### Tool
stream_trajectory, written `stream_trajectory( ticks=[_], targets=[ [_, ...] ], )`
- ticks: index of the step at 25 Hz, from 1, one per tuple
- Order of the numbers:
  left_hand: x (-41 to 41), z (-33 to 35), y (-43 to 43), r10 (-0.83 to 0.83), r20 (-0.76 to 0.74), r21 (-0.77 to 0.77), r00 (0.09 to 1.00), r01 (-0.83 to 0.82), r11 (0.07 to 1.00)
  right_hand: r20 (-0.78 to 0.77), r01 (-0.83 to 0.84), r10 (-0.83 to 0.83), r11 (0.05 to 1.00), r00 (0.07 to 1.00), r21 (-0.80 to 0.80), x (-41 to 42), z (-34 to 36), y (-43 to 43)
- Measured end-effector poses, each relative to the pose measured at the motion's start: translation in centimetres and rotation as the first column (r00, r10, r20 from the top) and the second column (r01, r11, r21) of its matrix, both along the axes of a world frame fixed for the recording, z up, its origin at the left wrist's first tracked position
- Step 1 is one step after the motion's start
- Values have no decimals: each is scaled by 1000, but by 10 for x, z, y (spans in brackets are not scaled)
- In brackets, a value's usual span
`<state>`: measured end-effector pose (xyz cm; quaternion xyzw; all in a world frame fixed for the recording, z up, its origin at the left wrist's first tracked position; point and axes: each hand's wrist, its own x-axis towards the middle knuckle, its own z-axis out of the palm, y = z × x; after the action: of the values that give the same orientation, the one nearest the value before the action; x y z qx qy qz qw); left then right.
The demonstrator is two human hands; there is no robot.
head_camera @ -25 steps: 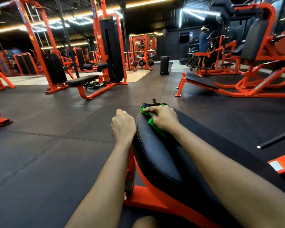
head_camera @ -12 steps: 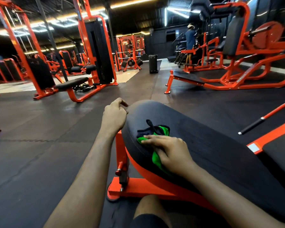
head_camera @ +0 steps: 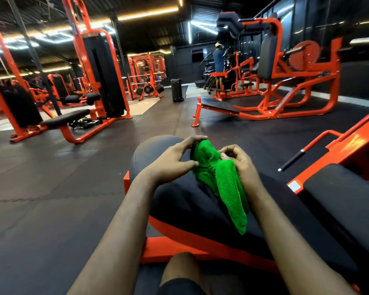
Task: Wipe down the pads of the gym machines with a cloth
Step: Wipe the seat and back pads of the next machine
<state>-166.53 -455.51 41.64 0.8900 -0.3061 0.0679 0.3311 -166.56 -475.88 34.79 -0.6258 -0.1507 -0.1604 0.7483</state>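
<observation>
Head view: green cloth (head_camera: 217, 182) held up over black pad (head_camera: 179, 201), no wiping contact. R grip (head_camera: 241, 165) pinching it; L grip (head_camera: 173, 160) seemingly clasping top end. Judged mid-job: adjacent pad (head_camera: 339, 188), far machine's seat (head_camera: 66, 119) yet to do.

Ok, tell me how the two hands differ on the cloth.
The left hand reaches round the top of the cloth with long, spread fingers; the right hand pinches it with tightly curled fingers. The left hand is on the cloth's left, the right hand on its right, where the tail hangs down. Both hold it over the pad.
</observation>
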Motion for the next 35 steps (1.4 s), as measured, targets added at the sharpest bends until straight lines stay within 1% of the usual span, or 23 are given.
stream_trajectory(
  ticks=[2, 4, 6, 7, 8, 10, 12, 13, 14, 15, 16, 17, 19, 20, 21, 22, 23, 25, 28, 30, 32, 34, 35],
  targets=[
    [0, 5, -8, -52, 40, -59, 998, 55, 997, -22, -101, 104, 988, 994, 116, -11, 2, 6],
    [-2, 17, -12, -27, 75, -68, 997, 32, 997, -54, -184, 199, 961, 978, 204, -17, 0, 10],
    [-2, 31, -11, 4, 82, -28, 997, -1, 1000, -108, -333, 387, 881, 916, 336, -19, 0, 4],
    [-2, 39, -11, 17, 80, -14, 997, -16, 1000, -120, -399, 462, 850, 879, 345, -18, -2, -3],
    [0, 47, -9, 43, 77, 5, 996, -44, 999, -135, -448, 498, 847, 856, 286, -17, -3, -12],
    [8, 60, -4, 126, 68, 97, 990, -133, 986, -192, -470, 472, 881, 860, 58, -16, -3, -26],
    [18, 64, 0, 206, 24, 243, 978, -206, 948, -245, -421, 375, 891, 894, -170, -5, -9, -31],
    [25, 60, 2, 247, -5, 342, 969, -230, 911, -256, -355, 284, 885, 924, -301, 1, -13, -29],
    [33, 52, 5, 282, -15, 444, 959, -247, 862, -248, -253, 149, 850, 957, -463, 7, -15, -25],
    [41, 40, 8, 305, -2, 514, 952, -261, 817, -214, -140, 7, 777, 977, -614, 11, -21, -18],
    [50, 28, 13, 320, 28, 538, 947, -284, 794, -142, -57, -66, 693, 988, -718, 12, -27, -6],
    [59, 16, 20, 347, 72, 512, 935, -333, 791, -46, -8, -45, 626, 998, -780, 9, -34, 10],
    [74, 1, 40, 476, 140, 376, 868, -491, 786, 54, -15, 112, 536, 992, -844, -7, -41, 49],
    [82, -3, 50, 541, 160, 325, 826, -561, 761, 80, 11, 127, 471, 989, -882, -15, -44, 68],
    [90, -6, 62, 589, 165, 318, 791, -608, 728, 114, 67, 90, 419, 989, -906, -20, -49, 82],
    [98, -9, 71, 630, 151, 348, 762, -638, 687, 149, 127, 24, 397, 989, -909, -25, -51, 90],
    [107, -14, 79, 655, 124, 393, 745, -643, 657, 159, 160, -36, 397, 987, -904, -23, -54, 92],
    [120, -26, 87, 671, 73, 467, 738, -620, 630, 87, 125, -107, 428, 990, -895, -6, -56, 93],
    [121, -35, 79, 676, 44, 475, 735, -611, 634, -104, -7, -173, 483, 979, -875, 43, -45, 94],
    [118, -33, 78, 669, 65, 460, 741, -617, 639, -169, -42, -216, 493, 962, -869, 62, -37, 95],
    [118, -30, 80, 656, 79, 431, 751, -619, 657, -139, -22, -210, 481, 968, -876, 52, -40, 91],
    [123, -30, 80, 662, 105, 399, 742, -641, 655, -46, 46, -191, 450, 980, -892, 24, -58, 88],
    [127, -30, 77, 674, 115, 389, 730, -657, 646, -26, 68, -201, 444, 979, -893, 15, -63, 86]
  ],
)
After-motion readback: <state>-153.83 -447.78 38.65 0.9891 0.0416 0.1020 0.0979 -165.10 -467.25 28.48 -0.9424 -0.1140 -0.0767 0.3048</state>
